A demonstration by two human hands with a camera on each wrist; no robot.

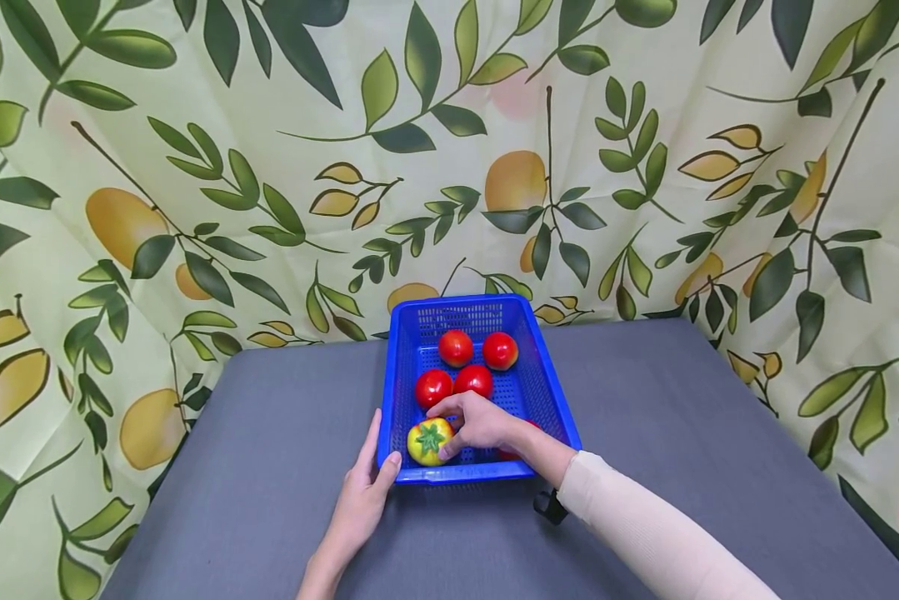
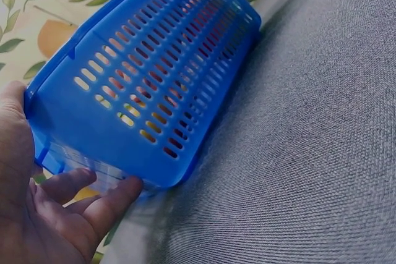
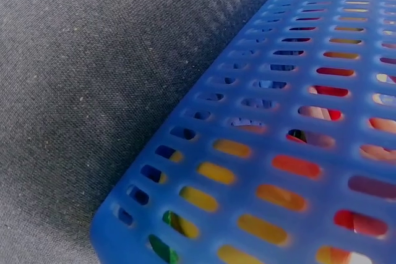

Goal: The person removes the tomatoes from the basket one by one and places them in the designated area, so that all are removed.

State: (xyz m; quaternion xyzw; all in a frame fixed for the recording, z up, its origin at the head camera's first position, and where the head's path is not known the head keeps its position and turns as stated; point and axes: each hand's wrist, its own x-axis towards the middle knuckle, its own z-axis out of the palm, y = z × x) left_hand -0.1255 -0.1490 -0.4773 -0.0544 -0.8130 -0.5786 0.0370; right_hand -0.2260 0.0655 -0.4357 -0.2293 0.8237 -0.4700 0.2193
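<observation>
A blue plastic basket (image 1: 460,473) with slotted walls holds several shiny tomatoes. At its near left corner my left hand (image 1: 361,500) grips the rim, thumb on top; the left wrist view shows the fingers of this hand (image 2: 68,214) against the outside of the wall. Reaching inside, my right hand (image 1: 477,422) holds a yellow tomato (image 1: 425,442) with a green leafy top, thumb and fingers at its right side. Beyond it lie red tomatoes (image 1: 433,389). My right forearm partly hides another red tomato (image 1: 507,455).
The basket stands on a grey cloth-covered table (image 1: 307,417) near its back edge. Behind hangs a curtain (image 1: 434,167) printed with leaves and fruit. A small black object (image 1: 550,506) shows beneath my right wrist. The right wrist view is mostly slotted basket wall (image 3: 247,171).
</observation>
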